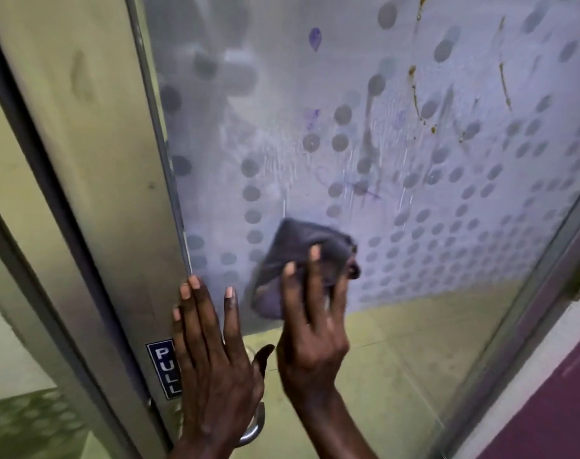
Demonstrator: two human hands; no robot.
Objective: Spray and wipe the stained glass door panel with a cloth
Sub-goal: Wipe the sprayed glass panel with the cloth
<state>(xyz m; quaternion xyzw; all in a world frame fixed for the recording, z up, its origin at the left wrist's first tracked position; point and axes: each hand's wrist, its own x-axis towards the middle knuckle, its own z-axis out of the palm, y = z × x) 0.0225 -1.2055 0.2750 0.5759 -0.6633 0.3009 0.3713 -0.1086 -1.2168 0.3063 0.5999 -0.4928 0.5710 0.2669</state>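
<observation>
The frosted glass door panel (364, 134) with grey dots fills the head view. Purple marks (315, 38) and brown drip stains (414, 91) sit on its upper part, and wet streaks run down the middle. My right hand (315, 326) presses a dark grey cloth (301, 260) flat against the lower glass, its fingers spread over the cloth. My left hand (212, 352) lies flat with straight fingers on the metal door frame (123, 193) and the glass edge, beside the cloth. No spray bottle is in view.
A blue PULL sign (164, 367) sits on the frame by my left hand, with a metal door handle (253, 432) below it. Another frame edge (526, 293) runs down the right. A dark red surface (560, 402) shows at the lower right.
</observation>
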